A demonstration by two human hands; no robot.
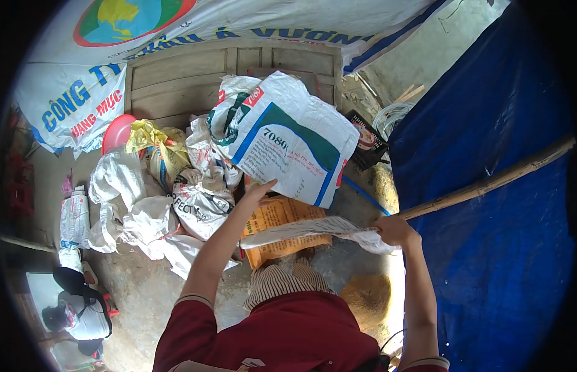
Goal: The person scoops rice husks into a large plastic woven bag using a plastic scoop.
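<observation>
My left hand (260, 192) is at the lower left edge of a large white woven sack (295, 146) printed with "7080", green and blue. Its fingers are closed on that edge, partly hidden under the sack. My right hand (398, 233) is shut on the right end of another white sack (310, 229), which stretches nearly edge-on in front of my body. Below it, an orange sack with dark print (279, 214) shows near my feet.
Several filled, tied bags (203, 201) are piled at the left, near a pink basin (118, 133). A wooden panel (177, 87) stands behind. At the right, a bamboo pole (487, 185) crosses a blue tarp (487, 260). Another person (84, 316) is at the lower left.
</observation>
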